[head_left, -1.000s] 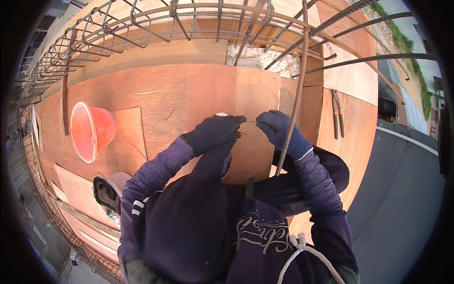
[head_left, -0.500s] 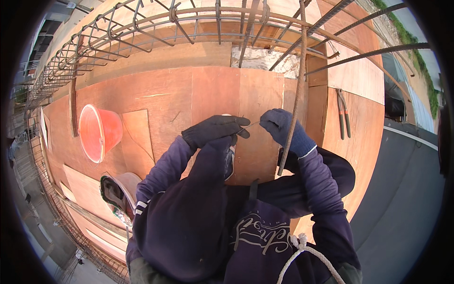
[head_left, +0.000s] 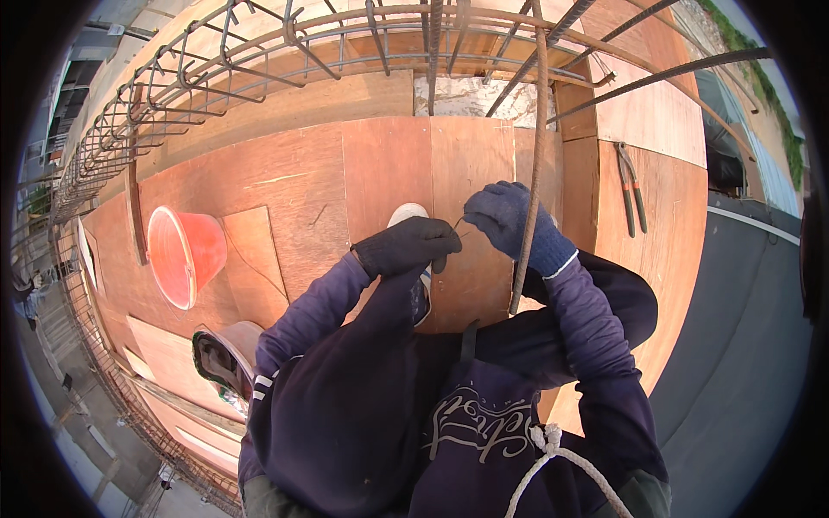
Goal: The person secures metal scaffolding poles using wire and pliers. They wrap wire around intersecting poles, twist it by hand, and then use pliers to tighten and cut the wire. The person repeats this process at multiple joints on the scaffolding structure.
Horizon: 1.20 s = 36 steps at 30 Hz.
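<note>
My left hand (head_left: 411,245), in a black glove, is closed with its fingertips pinching a thin, dark wire (head_left: 459,226). The wire bends in the small gap between my two hands. Just to the right, my right hand (head_left: 508,217), in a blue knitted glove, has its fingers drawn together at the wire's other side; its fingertips are partly hidden. A rusty steel bar (head_left: 534,155) slants down in front of my right wrist. Below my left hand, part of a white shoe (head_left: 408,212) shows beside my bent knee.
A rebar cage (head_left: 285,56) runs along the far side. Pincers with orange handles (head_left: 630,190) lie on the plywood (head_left: 294,181) to the right. An orange bucket (head_left: 203,255) lies tipped at left, near a second container (head_left: 237,345). White rope (head_left: 561,453) hangs by my body.
My left fingers have curled closed round the wire, after lying straighter. The wire, stretched between the hands before, now bends. My right hand has shifted slightly up and left.
</note>
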Each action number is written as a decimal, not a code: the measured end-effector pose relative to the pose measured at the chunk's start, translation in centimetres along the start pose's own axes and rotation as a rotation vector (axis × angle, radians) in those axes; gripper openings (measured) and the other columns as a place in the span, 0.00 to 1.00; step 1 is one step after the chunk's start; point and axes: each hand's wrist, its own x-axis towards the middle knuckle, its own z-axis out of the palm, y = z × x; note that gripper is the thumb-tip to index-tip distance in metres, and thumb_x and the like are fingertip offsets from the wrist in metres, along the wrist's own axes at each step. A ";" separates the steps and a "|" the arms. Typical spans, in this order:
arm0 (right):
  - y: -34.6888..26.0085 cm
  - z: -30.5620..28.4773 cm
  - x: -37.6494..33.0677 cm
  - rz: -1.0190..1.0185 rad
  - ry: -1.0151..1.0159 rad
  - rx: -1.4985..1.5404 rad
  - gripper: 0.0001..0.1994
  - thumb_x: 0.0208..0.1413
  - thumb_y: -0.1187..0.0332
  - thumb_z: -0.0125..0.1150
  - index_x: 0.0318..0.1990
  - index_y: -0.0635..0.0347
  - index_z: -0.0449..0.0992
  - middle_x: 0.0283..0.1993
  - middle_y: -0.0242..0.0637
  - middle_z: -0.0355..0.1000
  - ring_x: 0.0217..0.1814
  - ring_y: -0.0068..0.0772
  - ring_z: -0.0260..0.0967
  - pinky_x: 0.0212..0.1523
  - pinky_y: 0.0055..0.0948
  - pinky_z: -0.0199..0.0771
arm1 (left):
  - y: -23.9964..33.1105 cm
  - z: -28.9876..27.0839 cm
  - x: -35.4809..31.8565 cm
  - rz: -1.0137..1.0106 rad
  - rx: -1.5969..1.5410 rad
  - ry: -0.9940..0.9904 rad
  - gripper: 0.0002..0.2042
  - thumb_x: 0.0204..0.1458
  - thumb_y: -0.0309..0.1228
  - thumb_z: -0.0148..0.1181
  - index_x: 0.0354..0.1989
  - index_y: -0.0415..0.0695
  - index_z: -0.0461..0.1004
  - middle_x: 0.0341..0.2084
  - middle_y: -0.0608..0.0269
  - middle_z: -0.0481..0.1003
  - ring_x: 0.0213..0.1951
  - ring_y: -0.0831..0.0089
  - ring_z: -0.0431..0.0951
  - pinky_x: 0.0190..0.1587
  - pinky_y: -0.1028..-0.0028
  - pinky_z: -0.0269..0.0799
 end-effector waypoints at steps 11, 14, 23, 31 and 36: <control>1.5 2.4 -1.7 0.041 -0.197 0.054 0.06 0.60 0.65 0.64 0.41 0.54 0.79 0.35 0.42 0.79 0.40 0.50 0.79 0.40 0.48 0.78 | -1.4 -1.6 -0.2 0.131 0.506 0.204 0.15 0.66 0.35 0.54 0.47 0.37 0.81 0.43 0.52 0.81 0.44 0.58 0.82 0.51 0.63 0.77; 1.9 3.0 -2.3 0.049 -0.347 0.053 0.06 0.62 0.64 0.63 0.42 0.52 0.79 0.36 0.40 0.79 0.41 0.49 0.80 0.40 0.46 0.79 | -2.6 -1.9 -0.4 0.282 0.684 0.093 0.15 0.65 0.36 0.55 0.49 0.40 0.82 0.47 0.52 0.82 0.50 0.55 0.81 0.55 0.62 0.76; 4.7 0.2 -3.3 -0.078 -0.104 -0.058 0.11 0.62 0.65 0.66 0.49 0.56 0.81 0.41 0.41 0.82 0.44 0.47 0.81 0.45 0.41 0.81 | -1.9 -3.8 -2.6 0.210 0.503 0.125 0.15 0.66 0.38 0.55 0.49 0.41 0.82 0.39 0.52 0.83 0.42 0.55 0.82 0.49 0.61 0.77; 2.6 0.0 -2.0 0.631 0.211 0.445 0.16 0.71 0.60 0.62 0.53 0.66 0.80 0.42 0.46 0.81 0.46 0.34 0.80 0.49 0.35 0.78 | 0.0 -2.0 -2.6 -0.161 -0.350 0.449 0.15 0.68 0.38 0.59 0.52 0.38 0.80 0.30 0.66 0.78 0.32 0.80 0.75 0.38 0.78 0.71; -0.7 4.6 -0.8 0.542 0.058 0.736 0.19 0.73 0.60 0.57 0.58 0.69 0.78 0.44 0.39 0.81 0.46 0.29 0.77 0.52 0.29 0.76 | 0.4 0.6 0.2 -0.054 -0.501 0.374 0.15 0.69 0.40 0.57 0.51 0.39 0.80 0.31 0.65 0.79 0.32 0.80 0.76 0.35 0.78 0.71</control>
